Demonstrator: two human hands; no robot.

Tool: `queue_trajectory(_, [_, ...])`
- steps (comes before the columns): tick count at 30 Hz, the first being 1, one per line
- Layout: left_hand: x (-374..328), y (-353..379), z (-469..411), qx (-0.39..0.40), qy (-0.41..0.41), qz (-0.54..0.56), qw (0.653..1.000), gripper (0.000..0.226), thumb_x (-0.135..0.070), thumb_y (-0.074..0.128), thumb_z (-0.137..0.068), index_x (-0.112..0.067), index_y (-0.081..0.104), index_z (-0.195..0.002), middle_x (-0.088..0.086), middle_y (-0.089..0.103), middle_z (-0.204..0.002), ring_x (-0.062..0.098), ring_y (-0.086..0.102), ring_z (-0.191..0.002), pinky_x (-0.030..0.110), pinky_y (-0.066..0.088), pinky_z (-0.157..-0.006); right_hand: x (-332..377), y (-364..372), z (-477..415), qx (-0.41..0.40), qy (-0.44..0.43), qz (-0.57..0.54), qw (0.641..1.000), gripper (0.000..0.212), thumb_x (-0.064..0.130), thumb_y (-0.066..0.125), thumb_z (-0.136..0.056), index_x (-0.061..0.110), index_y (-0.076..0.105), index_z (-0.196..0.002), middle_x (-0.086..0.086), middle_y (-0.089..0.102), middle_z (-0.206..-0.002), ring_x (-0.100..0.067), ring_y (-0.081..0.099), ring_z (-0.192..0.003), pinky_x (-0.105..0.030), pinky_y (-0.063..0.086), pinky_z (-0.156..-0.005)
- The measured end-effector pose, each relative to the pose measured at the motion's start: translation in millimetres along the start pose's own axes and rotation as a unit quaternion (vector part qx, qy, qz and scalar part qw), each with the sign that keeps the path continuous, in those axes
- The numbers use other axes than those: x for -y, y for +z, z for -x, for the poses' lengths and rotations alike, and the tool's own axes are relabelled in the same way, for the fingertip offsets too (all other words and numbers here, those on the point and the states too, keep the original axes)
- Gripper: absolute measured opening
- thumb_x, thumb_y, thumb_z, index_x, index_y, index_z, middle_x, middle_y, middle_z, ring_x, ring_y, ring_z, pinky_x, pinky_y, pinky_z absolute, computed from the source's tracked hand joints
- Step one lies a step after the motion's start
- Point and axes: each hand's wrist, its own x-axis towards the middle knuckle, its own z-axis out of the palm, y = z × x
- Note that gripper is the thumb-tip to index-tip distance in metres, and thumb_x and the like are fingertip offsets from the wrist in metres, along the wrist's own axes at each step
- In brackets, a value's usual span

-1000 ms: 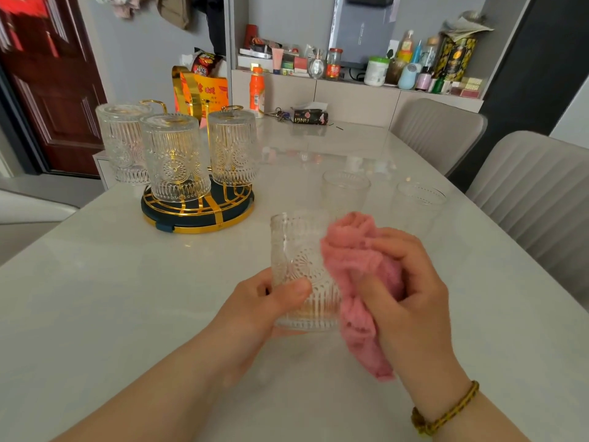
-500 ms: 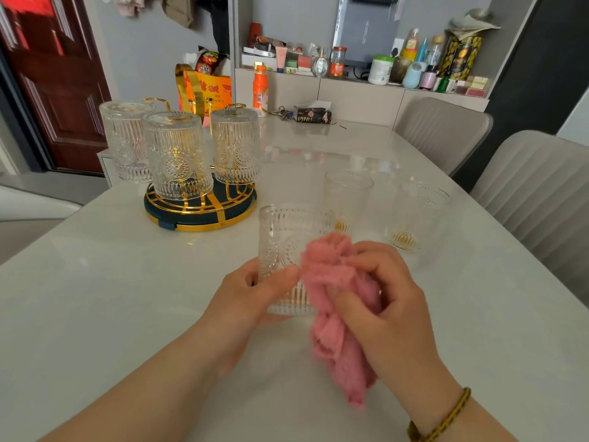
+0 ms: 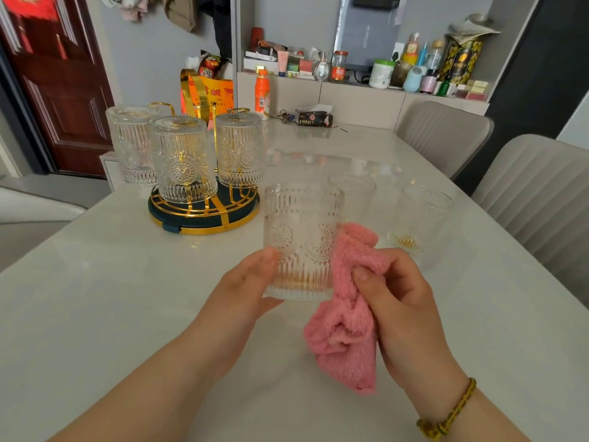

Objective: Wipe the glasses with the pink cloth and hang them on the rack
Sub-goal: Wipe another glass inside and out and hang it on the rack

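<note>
— Compared with half a second ago, the held glass (image 3: 302, 237) is sitting higher and more upright, and the pink cloth (image 3: 347, 317) is slipping off its front toward its lower right side. Starting far left: why are those three glasses (image 3: 181, 161) standing mouth-down?

— They are hanging over the gold pegs of the rack (image 3: 204, 218), at the far left of the desk (image 3: 95, 298). I am judging them finished, and they are probably hanging upended to drain.

— And the left hand (image 3: 245, 288)?

— Its fingers are grasping the held glass low down, with the thumb lying on the near wall and the rest going behind, where I cannot tell how they lie. Gripping near the base is leaving the patterned wall free for rubbing. The glass seems to be hovering just off the desk, near the middle.

— The cloth?

— It is touching the glass's lower right side, and its tail is dangling. The right hand (image 3: 401, 301) is pinching it, thumb on top and fingers curling round the wad, which is making a firm pad for pressing.

— Further right?

— A waiting glass (image 3: 352, 196) is standing upright just beyond the held one, and the rightmost glass (image 3: 420, 218) is standing beside it. Both are within easy reach, so I am guessing the job is about halfway done.
</note>
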Motion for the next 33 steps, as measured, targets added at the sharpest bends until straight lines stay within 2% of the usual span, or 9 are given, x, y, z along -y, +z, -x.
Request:
queue_trajectory(2, [0.1, 1.9, 1.4, -0.021, 0.007, -0.022, 1.000, 0.058, -0.066, 0.041, -0.055, -0.032, 0.061, -0.097, -0.017, 0.072, -0.093, -0.007, 0.064, -0.090, 0.007, 0.049, -0.076, 1.0, 0.6, 0.6, -0.004, -0.021, 0.026, 0.999, 0.008, 0.019, 0.064, -0.063, 0.025, 0.060, -0.067, 0.015, 0.066, -0.062, 0.004, 0.058, -0.057, -0.011, 0.046, -0.053])
queue_trajectory(5, [3.9, 4.2, 1.6, -0.050, 0.016, -0.017, 0.998, 0.068, -0.067, 0.046, -0.061, -0.029, 0.054, -0.117, -0.008, 0.070, -0.102, 0.004, 0.066, -0.095, 0.022, 0.051, -0.086, -1.6, 2.7, 2.6, -0.015, -0.055, 0.082, 0.995, 0.018, 0.011, 0.065, -0.072, 0.027, 0.058, -0.077, 0.026, 0.067, -0.075, 0.009, 0.060, -0.066, -0.006, 0.045, -0.057])
queue_trajectory(7, [6.0, 6.0, 1.3, -0.049, 0.007, -0.024, 0.998, 0.072, -0.071, 0.052, -0.067, -0.028, 0.048, -0.125, -0.007, 0.067, -0.108, 0.008, 0.065, -0.098, 0.030, 0.051, -0.090, -6.4, 5.0, 4.5, -0.018, -0.078, 0.126, 0.989, 0.019, 0.016, 0.063, -0.069, 0.033, 0.059, -0.078, 0.034, 0.063, -0.090, 0.011, 0.060, -0.082, -0.003, 0.043, -0.066])
queue_trajectory(11, [10.3, 6.7, -1.4, -0.036, -0.003, -0.056, 0.998, 0.087, -0.054, 0.073, -0.038, -0.031, 0.049, -0.119, -0.015, 0.068, -0.103, -0.001, 0.065, -0.092, 0.017, 0.054, -0.074, -10.9, 9.2, 8.0, -0.006, -0.085, 0.150, 0.985, 0.020, 0.041, 0.061, -0.061, 0.043, 0.062, -0.081, 0.034, 0.060, -0.100, 0.008, 0.059, -0.092, -0.005, 0.044, -0.074])
queue_trajectory(15, [11.5, 3.9, -5.0, -0.026, -0.017, -0.039, 0.999, 0.089, -0.050, 0.073, -0.033, -0.026, 0.054, -0.116, -0.010, 0.072, -0.098, 0.004, 0.068, -0.088, 0.019, 0.056, -0.073, -2.1, 1.5, 3.6, -0.010, -0.078, 0.131, 0.988, 0.015, 0.021, 0.073, -0.068, 0.031, 0.063, -0.074, 0.031, 0.065, -0.085, 0.009, 0.061, -0.077, -0.005, 0.045, -0.064])
queue_trajectory(18, [10.3, 4.5, -3.6, 0.042, -0.031, -0.009, 0.999, 0.092, -0.050, 0.081, -0.032, -0.020, 0.057, -0.116, -0.002, 0.072, -0.104, 0.015, 0.068, -0.094, 0.026, 0.056, -0.077, 1.6, -7.3, -3.7, -0.047, -0.041, 0.101, 0.993, 0.018, 0.003, 0.062, -0.078, 0.020, 0.059, -0.073, 0.020, 0.065, -0.062, 0.006, 0.056, -0.054, -0.009, 0.045, -0.052])
queue_trajectory(23, [4.0, 0.8, -1.7, 0.072, -0.033, 0.085, 0.993, 0.096, -0.060, 0.083, -0.031, -0.015, 0.060, -0.112, 0.006, 0.071, -0.107, 0.020, 0.068, -0.097, 0.024, 0.055, -0.073, -0.8, -5.3, -4.6, 0.001, 0.015, 0.068, 0.998, 0.017, 0.008, 0.068, -0.076, 0.019, 0.057, -0.069, 0.013, 0.062, -0.058, 0.000, 0.056, -0.056, -0.015, 0.046, -0.055])
queue_trajectory(29, [6.6, -1.7, -3.9, 0.044, -0.059, -0.005, 0.997, 0.072, -0.044, 0.070, -0.047, -0.019, 0.059, -0.114, 0.000, 0.072, -0.103, 0.017, 0.068, -0.095, 0.031, 0.055, -0.084, 1.5, 2.0, 6.2, 0.023, -0.133, 0.230, 0.964, 0.018, 0.037, 0.059, -0.061, 0.047, 0.059, -0.076, 0.030, 0.057, -0.096, 0.009, 0.056, -0.090, -0.003, 0.040, -0.073])
queue_trajectory(33, [6.9, 4.0, 1.1, 0.096, -0.065, -0.015, 0.993, 0.085, -0.048, 0.080, -0.038, -0.019, 0.058, -0.115, 0.002, 0.071, -0.107, 0.020, 0.068, -0.097, 0.036, 0.054, -0.087, 10.5, -7.6, 0.8, -0.063, -0.107, 0.138, 0.983, 0.016, 0.022, 0.073, -0.067, 0.029, 0.060, -0.073, 0.026, 0.065, -0.079, 0.008, 0.059, -0.069, -0.005, 0.044, -0.059])
